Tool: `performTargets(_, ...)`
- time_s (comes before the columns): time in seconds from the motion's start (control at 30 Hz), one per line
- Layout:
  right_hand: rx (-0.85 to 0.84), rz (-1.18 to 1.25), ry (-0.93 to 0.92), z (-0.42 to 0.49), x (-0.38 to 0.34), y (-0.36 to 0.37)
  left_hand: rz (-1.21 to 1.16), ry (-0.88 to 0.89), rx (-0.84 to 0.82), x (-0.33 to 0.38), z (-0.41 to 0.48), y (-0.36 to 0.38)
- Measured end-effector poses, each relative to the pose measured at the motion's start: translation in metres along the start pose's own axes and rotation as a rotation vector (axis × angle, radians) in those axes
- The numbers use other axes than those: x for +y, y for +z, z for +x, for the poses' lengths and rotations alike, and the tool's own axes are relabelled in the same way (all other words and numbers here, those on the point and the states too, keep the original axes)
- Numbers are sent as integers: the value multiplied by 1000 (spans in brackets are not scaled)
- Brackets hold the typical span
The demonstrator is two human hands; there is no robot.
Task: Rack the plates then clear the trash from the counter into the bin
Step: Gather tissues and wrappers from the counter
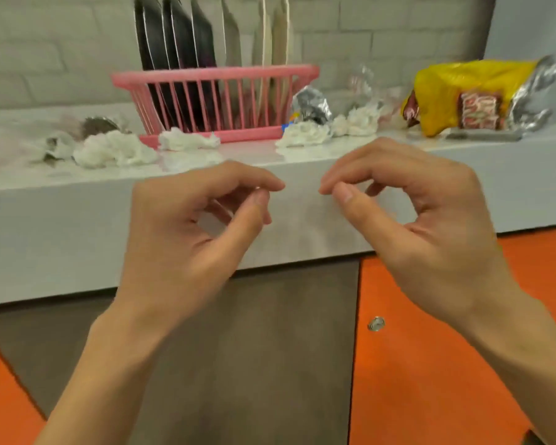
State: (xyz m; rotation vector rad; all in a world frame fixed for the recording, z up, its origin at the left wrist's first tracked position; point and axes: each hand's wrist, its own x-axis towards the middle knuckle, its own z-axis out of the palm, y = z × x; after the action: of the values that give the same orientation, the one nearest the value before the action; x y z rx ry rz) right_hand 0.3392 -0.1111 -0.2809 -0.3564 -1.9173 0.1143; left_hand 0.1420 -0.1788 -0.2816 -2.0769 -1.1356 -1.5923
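Grey counter (77, 226) fronts brick wall (61, 43); orange cabinet doors (430, 364) below.

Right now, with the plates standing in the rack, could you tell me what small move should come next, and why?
Probably reach the right hand forward to the crumpled tissue ahead of it and pinch it. The plates stand in the rack, neither this hand nor the left hand holds anything, and a yellow bag lies on the counter too.
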Motion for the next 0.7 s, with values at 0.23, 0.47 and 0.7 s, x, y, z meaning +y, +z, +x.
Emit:
performTargets(0.23, -34, -267, 21, 47, 23, 4, 259, 113, 18, -4, 41, -6)
performTargets(0.47, 39, -300, -8, 30, 31, 13, 380, -37, -361, -17, 153, 20)
performTargets(0.7, 48, -210, 61, 32, 30, 12, 547, -63, -730, -67, 169, 47)
